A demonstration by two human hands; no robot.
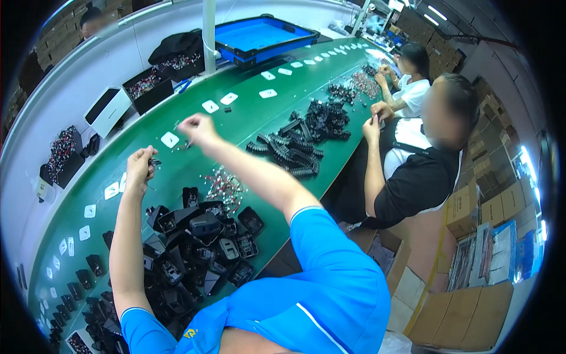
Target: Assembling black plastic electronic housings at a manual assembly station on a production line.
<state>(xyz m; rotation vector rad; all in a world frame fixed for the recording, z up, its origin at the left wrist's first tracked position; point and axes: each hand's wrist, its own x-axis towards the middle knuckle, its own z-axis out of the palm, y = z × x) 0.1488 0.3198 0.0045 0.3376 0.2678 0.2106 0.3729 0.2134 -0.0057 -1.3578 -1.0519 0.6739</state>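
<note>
My left hand point(141, 166) is closed in a pinch over the green table point(137, 221). Small dark parts point(154, 162) stick out between its fingers, too small to name. Stretched farther forward, my right hand point(199, 130) has its fingers curled together, slightly blurred; what they hold is not clear. Just under it lies a white card with rounded corners point(170, 140). Near my body rises a heap of black plastic housings point(206, 227). Beside that heap is a loose pile of small red and silver parts point(224, 187).
Black ridged pieces point(286, 152) lie to the right, before two people seated along the table. White cards point(229, 98) run in a line along it. Boxes of small parts point(144, 88) and a blue tray point(265, 36) stand beyond. Cartons point(463, 315) are on the floor at right.
</note>
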